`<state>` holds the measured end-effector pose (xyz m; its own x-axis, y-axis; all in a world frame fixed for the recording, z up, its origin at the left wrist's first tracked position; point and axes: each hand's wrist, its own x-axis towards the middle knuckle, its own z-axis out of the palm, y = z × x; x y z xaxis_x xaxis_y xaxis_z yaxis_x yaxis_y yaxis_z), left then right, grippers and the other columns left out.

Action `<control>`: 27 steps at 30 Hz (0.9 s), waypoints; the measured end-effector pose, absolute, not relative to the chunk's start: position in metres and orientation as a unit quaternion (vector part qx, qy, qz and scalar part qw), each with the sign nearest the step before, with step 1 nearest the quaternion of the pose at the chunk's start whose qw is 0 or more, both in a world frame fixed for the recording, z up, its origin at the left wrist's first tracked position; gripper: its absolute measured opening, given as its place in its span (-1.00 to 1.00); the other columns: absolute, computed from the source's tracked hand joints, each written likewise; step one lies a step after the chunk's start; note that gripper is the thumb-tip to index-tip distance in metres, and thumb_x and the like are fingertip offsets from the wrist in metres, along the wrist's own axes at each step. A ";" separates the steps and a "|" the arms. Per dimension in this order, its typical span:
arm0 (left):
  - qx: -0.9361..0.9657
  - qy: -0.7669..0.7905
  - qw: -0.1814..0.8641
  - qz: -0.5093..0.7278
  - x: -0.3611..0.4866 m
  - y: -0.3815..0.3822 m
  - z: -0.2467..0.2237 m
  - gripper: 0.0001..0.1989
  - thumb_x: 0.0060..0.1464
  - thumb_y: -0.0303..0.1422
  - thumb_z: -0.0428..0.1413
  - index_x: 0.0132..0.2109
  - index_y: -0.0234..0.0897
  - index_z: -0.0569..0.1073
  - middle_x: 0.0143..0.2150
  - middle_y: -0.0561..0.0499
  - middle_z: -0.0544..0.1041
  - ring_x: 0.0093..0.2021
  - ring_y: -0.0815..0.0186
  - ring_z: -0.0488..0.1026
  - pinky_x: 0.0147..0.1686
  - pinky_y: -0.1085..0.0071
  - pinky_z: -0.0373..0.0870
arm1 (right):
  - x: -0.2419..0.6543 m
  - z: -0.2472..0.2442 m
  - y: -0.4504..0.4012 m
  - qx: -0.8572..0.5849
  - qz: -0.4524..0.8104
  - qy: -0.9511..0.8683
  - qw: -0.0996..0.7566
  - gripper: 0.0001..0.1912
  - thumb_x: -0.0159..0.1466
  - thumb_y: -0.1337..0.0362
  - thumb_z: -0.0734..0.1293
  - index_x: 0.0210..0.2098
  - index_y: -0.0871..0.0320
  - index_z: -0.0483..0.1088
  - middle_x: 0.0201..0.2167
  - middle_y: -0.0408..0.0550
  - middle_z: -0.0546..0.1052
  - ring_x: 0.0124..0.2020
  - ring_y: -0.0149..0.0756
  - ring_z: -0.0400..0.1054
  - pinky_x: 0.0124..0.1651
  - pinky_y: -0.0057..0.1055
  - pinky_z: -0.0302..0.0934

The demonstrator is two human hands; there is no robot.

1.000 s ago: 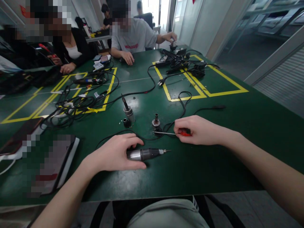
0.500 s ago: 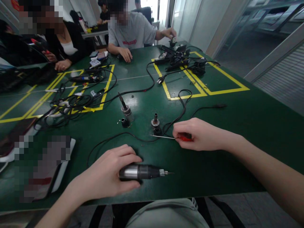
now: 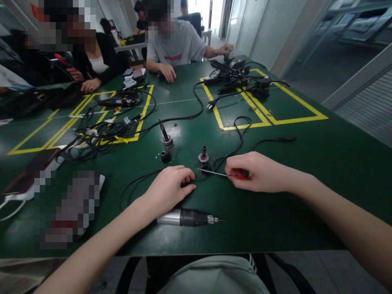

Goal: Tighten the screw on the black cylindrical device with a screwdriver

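Observation:
My right hand [image 3: 249, 171] is closed on a red-handled screwdriver [image 3: 214, 172], whose thin shaft points left, its tip by a small black ring [image 3: 206, 169]. Just behind that ring stands a small metal part with an upright stem [image 3: 203, 156]. My left hand [image 3: 173, 185] is over the black cable, fingers curled and apart, nothing visible between them. Below it a silver and black rotary tool [image 3: 190, 217] lies on the table, tip to the right. Farther back are a taller metal part [image 3: 167, 141] and a black cap [image 3: 165, 157].
On the green table [image 3: 275, 216], tangled cables [image 3: 101, 130] lie left and more black tools and cables [image 3: 235, 79] at the back right. A phone [image 3: 32, 171] and a blurred flat item [image 3: 73, 208] are at the left. Persons sit across, one with hands on the table.
My left hand has let go of the rotary tool and moved up and right towards the screwdriver tip. The screwdriver's tip has risen slightly. The view has shifted a little.

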<state>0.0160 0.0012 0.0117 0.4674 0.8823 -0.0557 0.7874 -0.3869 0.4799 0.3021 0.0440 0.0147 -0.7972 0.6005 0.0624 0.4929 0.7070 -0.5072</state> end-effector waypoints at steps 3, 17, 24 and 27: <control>0.823 0.500 0.240 0.121 0.015 -0.001 0.011 -0.85 0.20 -0.62 0.30 -0.22 -0.27 0.61 -0.31 0.08 0.61 -0.36 0.34 0.51 -0.32 0.45 0.38 | 0.302 0.015 0.044 -0.303 0.232 -0.918 0.110 -0.92 0.24 0.37 0.32 -0.37 0.08 0.35 -0.45 -0.16 0.49 -0.49 -0.34 0.31 -0.36 -0.43 0.12; 0.797 0.479 0.280 0.240 0.001 0.009 0.021 -0.83 0.24 -0.56 0.12 -0.11 -0.20 0.44 -0.29 0.11 0.56 -0.28 0.31 0.55 -0.24 0.42 0.44 | 0.311 0.029 0.048 -0.320 0.290 -0.888 0.161 -0.90 0.30 0.29 0.32 -0.38 0.09 0.37 -0.50 -0.17 0.45 -0.50 -0.35 0.35 -0.39 -0.44 0.24; 0.783 0.492 0.281 0.257 -0.002 0.025 0.008 -0.78 0.14 -0.63 0.18 -0.15 -0.23 0.52 -0.30 0.08 0.65 -0.28 0.31 0.63 -0.24 0.46 0.51 | 0.306 0.027 0.046 -0.314 0.275 -0.895 0.159 -0.91 0.26 0.31 0.32 -0.40 0.09 0.36 -0.51 -0.19 0.42 -0.51 -0.37 0.27 -0.40 -0.44 0.17; 0.809 0.485 0.230 0.242 -0.001 0.031 0.004 -0.81 0.16 -0.62 0.18 -0.18 -0.24 0.52 -0.27 0.05 0.67 -0.26 0.28 0.65 -0.22 0.43 0.54 | 0.306 0.028 0.046 -0.314 0.274 -0.895 0.155 -0.90 0.26 0.32 0.32 -0.40 0.08 0.34 -0.51 -0.19 0.41 -0.51 -0.37 0.27 -0.39 -0.44 0.16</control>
